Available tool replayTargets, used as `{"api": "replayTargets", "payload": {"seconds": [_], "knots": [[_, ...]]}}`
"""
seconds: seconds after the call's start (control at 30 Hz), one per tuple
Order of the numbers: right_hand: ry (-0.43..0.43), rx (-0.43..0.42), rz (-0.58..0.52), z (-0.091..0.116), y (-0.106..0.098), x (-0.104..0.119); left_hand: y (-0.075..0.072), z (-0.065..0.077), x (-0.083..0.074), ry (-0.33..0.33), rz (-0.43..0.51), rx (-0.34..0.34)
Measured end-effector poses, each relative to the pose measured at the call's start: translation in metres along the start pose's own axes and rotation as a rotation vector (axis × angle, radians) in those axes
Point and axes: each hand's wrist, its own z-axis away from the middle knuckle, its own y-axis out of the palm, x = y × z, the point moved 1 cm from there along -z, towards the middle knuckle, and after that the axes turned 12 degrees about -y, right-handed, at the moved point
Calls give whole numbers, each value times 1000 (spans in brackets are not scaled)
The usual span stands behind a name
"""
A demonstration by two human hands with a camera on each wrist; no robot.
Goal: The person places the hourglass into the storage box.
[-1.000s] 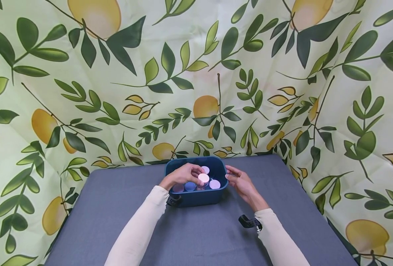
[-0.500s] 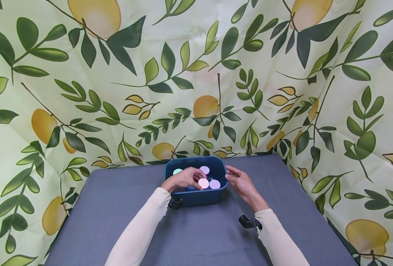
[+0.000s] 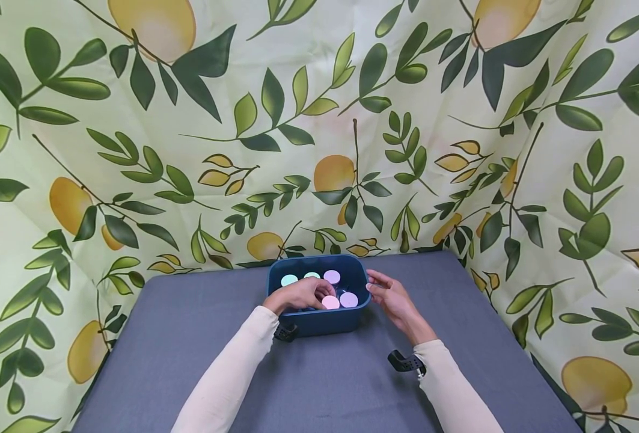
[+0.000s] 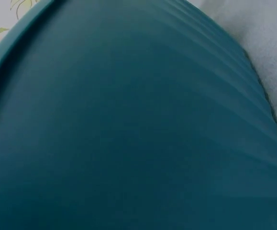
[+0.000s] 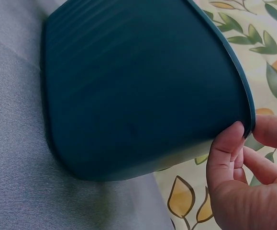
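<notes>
A dark blue plastic bin stands on the table near the back wall, holding several small jars with round pastel lids. My left hand reaches over the bin's front left into it, its thumb and fingers gripping a pink-lidded jar low inside. Beside that jar is a lilac-lidded jar. Along the back are another lilac-lidded jar and two mint-lidded jars, one partly behind the hand. My right hand pinches the bin's right rim; its thumb presses the outer wall in the right wrist view.
The grey cloth-covered table extends in front of the bin and to both sides. A leaf-and-lemon patterned cloth hangs close behind the bin and along both sides. The bin's outer wall fills most of the left wrist view.
My left hand has lowered the pink-lidded jar into the bin, bringing it level with the lilac-lidded jar. Mint lids at the back have come into view. My right hand has stayed at the rim.
</notes>
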Motion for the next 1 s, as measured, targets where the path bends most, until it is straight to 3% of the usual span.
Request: {"api": "replayTargets", "payload": {"seconds": [0.37, 0.8, 1.0], "knots": [[-9, -5, -3, 2, 1, 1, 1, -2, 3, 17, 10, 48], [-2, -4, 10, 2, 1, 2, -2, 2, 5, -25, -27, 6], [-10, 2, -4, 3, 1, 1, -4, 7, 7, -17, 19, -16]]}}
